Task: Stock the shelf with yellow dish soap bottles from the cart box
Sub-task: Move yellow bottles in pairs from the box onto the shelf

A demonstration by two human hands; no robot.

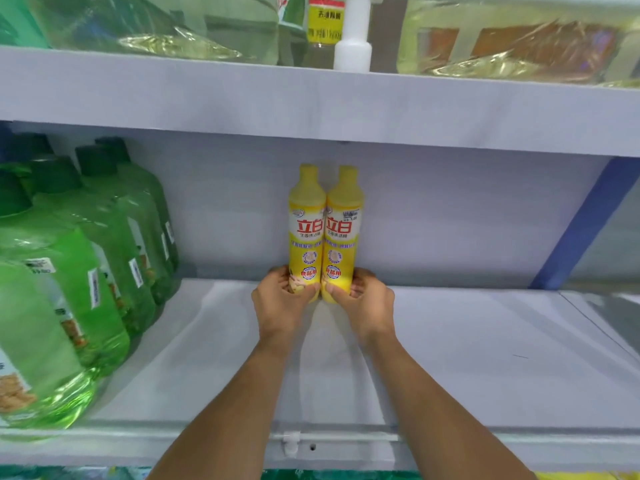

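**Stock on shelf.** Left yellow plastic dish soap bottle (306, 230) and right yellow plastic dish soap bottle (343, 230): tall, narrow-necked, yellow-capped. Both stand upright at the back of the white shelf board (485, 358), touching each other side by side, close to the rear wall.

**Hands.** The left hand (280, 299) grips the lower body of the left bottle, thumb across the front and fingers curled round the outer side. The right hand (367, 299) mirrors it on the right bottle. Neither has let go.

**Progress.** Judged early: only these two yellow bottles are on the shelf, and most of the board beside and in front of them is bare. The cart box is out of view, so what remains to be stocked cannot be counted.

**Writing.** Each label carries "立白" in large red characters, and a round badge lower down appears to read "食品用". The smaller lines are too soft to read.

**Neighbours.** Green translucent jugs (104, 244) with dark green caps stand in rows at the left. On the shelf above are a white plastic bottle (353, 46) and a yellow label (323, 26) — its print is blurred.
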